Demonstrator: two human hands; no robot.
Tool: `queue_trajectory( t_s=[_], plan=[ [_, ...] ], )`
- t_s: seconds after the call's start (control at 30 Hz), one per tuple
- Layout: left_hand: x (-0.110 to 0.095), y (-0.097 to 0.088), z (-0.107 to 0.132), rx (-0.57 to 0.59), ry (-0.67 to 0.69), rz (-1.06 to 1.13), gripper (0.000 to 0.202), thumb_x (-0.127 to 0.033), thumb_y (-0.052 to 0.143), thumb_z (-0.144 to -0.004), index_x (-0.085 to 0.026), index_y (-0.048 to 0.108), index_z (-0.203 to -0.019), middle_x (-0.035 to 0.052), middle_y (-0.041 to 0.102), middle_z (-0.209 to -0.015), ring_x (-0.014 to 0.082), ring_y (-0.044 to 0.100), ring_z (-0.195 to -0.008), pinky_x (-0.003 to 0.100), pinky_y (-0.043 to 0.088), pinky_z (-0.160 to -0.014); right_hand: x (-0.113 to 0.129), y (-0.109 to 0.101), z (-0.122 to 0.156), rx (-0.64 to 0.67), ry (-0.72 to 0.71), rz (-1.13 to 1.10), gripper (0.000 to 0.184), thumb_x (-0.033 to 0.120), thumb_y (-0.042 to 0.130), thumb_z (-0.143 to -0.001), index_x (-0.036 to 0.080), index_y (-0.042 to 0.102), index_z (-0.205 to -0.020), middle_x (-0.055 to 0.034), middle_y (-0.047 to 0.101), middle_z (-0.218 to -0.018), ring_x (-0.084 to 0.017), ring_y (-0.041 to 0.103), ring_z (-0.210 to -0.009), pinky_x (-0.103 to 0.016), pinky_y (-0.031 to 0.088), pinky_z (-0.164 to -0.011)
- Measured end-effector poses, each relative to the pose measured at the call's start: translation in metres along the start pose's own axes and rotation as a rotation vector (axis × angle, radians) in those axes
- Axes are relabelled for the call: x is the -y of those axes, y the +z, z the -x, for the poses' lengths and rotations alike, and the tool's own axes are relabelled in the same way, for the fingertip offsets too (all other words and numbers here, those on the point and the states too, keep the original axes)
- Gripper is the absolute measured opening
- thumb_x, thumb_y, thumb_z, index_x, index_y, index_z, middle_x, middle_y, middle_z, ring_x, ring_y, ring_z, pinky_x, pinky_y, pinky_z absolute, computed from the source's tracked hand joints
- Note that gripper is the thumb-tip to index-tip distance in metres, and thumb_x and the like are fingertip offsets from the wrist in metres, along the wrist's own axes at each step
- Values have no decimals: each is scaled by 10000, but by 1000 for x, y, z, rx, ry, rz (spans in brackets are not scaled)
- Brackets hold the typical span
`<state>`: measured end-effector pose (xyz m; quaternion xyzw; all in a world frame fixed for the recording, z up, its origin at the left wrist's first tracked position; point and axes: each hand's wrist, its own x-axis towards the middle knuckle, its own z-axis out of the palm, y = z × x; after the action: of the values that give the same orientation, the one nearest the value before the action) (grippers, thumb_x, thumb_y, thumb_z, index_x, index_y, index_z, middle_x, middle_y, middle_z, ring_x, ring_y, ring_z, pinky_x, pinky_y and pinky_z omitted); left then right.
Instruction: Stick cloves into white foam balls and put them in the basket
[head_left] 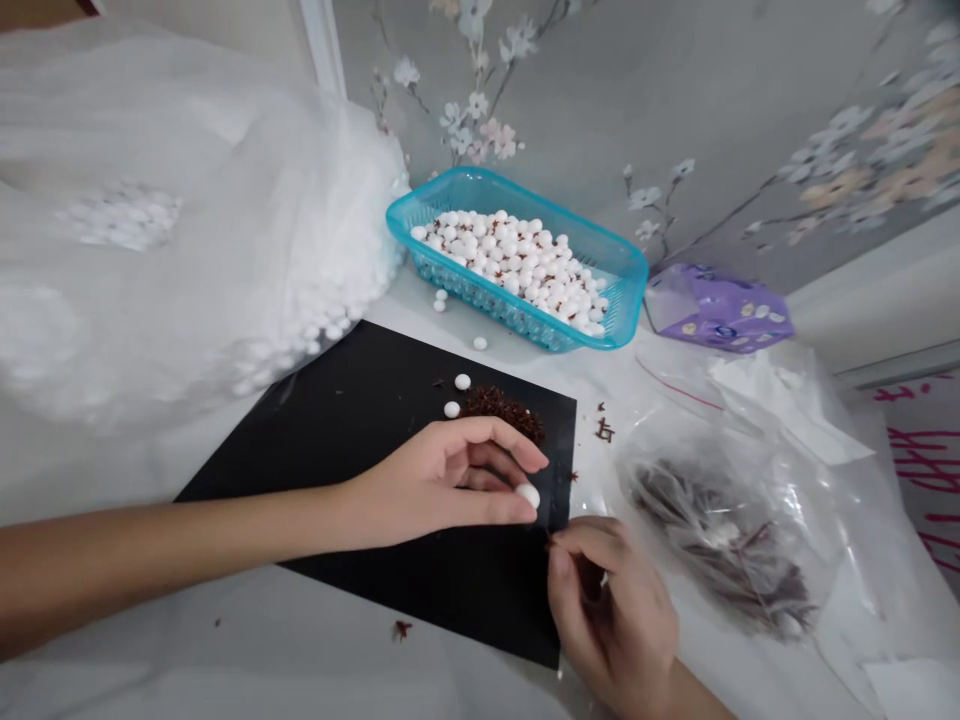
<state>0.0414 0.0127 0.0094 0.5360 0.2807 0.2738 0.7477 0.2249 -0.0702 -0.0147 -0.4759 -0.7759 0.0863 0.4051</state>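
A small white ball (528, 495) is held at the fingertips of my left hand (457, 480), over the right part of a black sheet (337, 420). Just below and to its right, my right hand (619, 605) has thumb and forefinger pinched on a tiny reddish-brown piece (551, 540), of which only a bit shows. Beyond my left hand lies a pile of small reddish-brown star-shaped pieces (501, 402). Two loose white balls, one nearer (451, 410) and one farther (463, 382), rest beside that pile.
A blue plastic basket (517, 190) at the back contains many white balls with brown bits. On the left bulges a large translucent bag (225, 200) of white balls. To the right are a clear bag (720, 540) of dark pieces and a purple package (724, 310).
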Motion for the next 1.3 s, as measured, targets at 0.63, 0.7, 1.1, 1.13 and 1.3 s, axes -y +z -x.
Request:
queue_trajectory(
  t_s=[0.63, 0.7, 1.1, 1.13, 1.3],
  plan=[
    [17, 6, -1, -91, -141, 100, 171, -266, 697, -757, -194, 695, -912, 3, 700, -920, 120, 639, -916, 208, 491, -849, 1, 1, -4, 4, 82, -19, 198, 28, 468, -812, 188, 502, -924, -7, 541, -698, -109, 521, -579, -211, 411, -484],
    [17, 6, -1, -89, -142, 91, 171, -266, 698, -755, -197, 698, -911, 0, 703, -928, 120, 641, -921, 202, 491, -850, 0, 1, -4, 4, 78, -40, 197, 26, 465, -812, 182, 507, -925, -8, 535, -705, -106, 516, -581, -209, 407, -489],
    [14, 5, -1, -68, -158, 72, 171, -273, 694, -758, -208, 711, -915, -12, 725, -923, 115, 656, -919, 172, 492, -836, -1, 3, -3, 22, 83, -80, 211, 8, 474, -810, 170, 514, -941, -7, 523, -726, -97, 499, -590, -207, 413, -516],
    [14, 6, -2, -67, -160, 73, 172, -273, 695, -756, -207, 712, -914, -11, 727, -922, 117, 657, -920, 175, 493, -838, -1, 3, -3, 19, 81, -74, 210, 9, 474, -811, 170, 514, -939, -7, 525, -726, -97, 500, -589, -206, 414, -514],
    [17, 6, 0, -63, -157, 114, 175, -255, 716, -732, -201, 717, -899, -5, 731, -920, 124, 661, -919, 195, 495, -853, -2, 4, -1, 8, 79, -53, 213, 14, 477, -813, 177, 515, -945, -8, 533, -725, -106, 509, -595, -212, 423, -507]
  ],
)
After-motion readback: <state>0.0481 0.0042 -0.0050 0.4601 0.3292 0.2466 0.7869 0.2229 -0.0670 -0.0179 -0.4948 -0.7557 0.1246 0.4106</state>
